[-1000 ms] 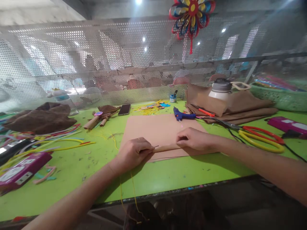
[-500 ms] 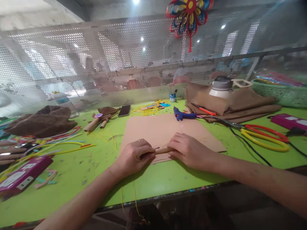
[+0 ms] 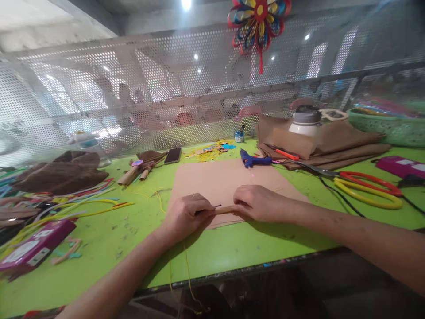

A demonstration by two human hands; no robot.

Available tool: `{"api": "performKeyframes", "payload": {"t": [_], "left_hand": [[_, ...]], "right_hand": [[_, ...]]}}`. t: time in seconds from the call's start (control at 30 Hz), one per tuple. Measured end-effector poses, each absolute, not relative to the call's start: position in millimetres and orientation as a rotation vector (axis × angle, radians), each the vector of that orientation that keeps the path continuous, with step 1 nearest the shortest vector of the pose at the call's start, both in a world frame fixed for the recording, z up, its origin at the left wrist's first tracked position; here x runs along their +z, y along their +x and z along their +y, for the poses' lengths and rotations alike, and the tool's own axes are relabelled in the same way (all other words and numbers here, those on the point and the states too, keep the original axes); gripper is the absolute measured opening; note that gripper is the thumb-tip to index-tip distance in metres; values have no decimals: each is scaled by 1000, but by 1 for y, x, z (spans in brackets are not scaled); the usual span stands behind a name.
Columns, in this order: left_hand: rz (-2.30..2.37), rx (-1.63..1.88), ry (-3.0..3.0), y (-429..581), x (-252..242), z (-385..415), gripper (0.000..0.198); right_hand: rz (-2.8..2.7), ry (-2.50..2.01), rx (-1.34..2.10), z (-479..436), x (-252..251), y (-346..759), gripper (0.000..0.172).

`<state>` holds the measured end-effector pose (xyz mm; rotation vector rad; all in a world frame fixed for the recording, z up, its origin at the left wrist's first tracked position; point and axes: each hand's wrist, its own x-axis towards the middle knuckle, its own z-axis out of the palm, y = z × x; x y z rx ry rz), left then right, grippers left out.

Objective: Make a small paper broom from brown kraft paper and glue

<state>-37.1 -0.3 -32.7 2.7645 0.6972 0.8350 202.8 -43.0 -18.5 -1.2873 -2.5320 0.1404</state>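
Observation:
Between my hands lies a thin brown paper roll, level over the near edge of a flat brown board. My left hand is closed on the roll's left end, and a small dark tip shows by the thumb. My right hand pinches the other end with curled fingers. Yellow string hangs below my left hand over the table's front edge. Beyond my right hand, a blue glue gun rests on the board's far edge.
Scissors with red and yellow handles and a black cord lie at right. Folded brown paper holds up a white bottle. At left are a purple power strip, colored strips, paper rolls and a phone. Another person's hand shows.
My right hand's fingers have drawn in more tightly at the roll's right end, showing a little more of the roll. My left hand keeps its hold. The view has shifted slightly.

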Motion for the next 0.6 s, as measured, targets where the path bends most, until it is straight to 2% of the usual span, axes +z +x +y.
{"api": "performKeyframes", "payload": {"t": [0.27, 0.43, 0.6], "left_hand": [[923, 699, 2571, -35, -27, 4, 14], [1193, 480, 2397, -26, -11, 6, 13], [1176, 405, 2327, -25, -9, 16, 15]], "right_hand": [[-2464, -1266, 387, -39, -26, 226, 24], [-2377, -1358, 564, -37, -23, 227, 24], [-2343, -1395, 659, -31, -16, 223, 19]]}}
